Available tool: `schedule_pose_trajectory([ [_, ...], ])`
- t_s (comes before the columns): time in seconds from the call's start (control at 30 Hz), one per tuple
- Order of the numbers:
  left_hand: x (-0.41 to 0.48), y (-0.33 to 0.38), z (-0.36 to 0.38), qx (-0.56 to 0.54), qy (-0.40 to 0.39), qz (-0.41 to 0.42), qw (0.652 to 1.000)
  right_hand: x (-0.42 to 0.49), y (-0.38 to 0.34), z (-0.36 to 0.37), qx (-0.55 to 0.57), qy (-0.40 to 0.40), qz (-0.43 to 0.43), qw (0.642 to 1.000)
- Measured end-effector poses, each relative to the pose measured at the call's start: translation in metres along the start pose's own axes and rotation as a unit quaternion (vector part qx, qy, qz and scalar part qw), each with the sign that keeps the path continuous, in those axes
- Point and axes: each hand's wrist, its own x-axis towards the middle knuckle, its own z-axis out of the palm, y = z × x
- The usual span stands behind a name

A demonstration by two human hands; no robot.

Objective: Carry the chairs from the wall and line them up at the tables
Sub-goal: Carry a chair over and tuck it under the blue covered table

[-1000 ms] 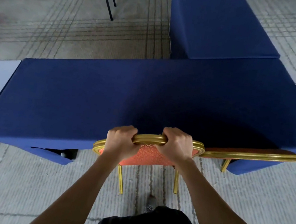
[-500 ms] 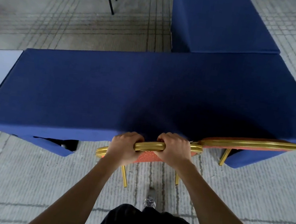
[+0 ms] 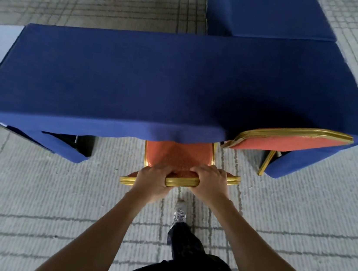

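Head view: both bare arms reach forward and down.
Left hand (image 3: 152, 180): fingers curled over the ribbed gold top rail (image 3: 182, 181), gripping it.
Right hand (image 3: 209, 182): just beside the left, wrapped round the same rail.
Table (image 3: 135, 79): long, boxy, draped in matte blue cloth, ahead of both hands.
Chair (image 3: 178, 155): orange seat of fine-patterned fabric, gold frame — just beyond the hands, front tucked under the cloth edge.
Second chair (image 3: 286, 141): same make, right of the right hand, at that table.
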Motion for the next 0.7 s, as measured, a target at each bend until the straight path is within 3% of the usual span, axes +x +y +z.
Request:
schedule_pose_trajectory([
  [0.17,-0.032,-0.001,0.014,-0.023,0.023,-0.028,0.999,-0.039,-0.01,0.026,0.065,0.098,-0.012,0.993],
  [0.5,-0.037,0.002,0.026,-0.039,0.068,-0.058,0.995,-0.07,-0.011,0.004,0.176,0.076,-0.036,0.981],
  [0.7,-0.032,0.002,0.023,-0.052,0.043,-0.074,0.995,-0.087,-0.019,-0.006,0.37,0.156,0.05,0.914],
])
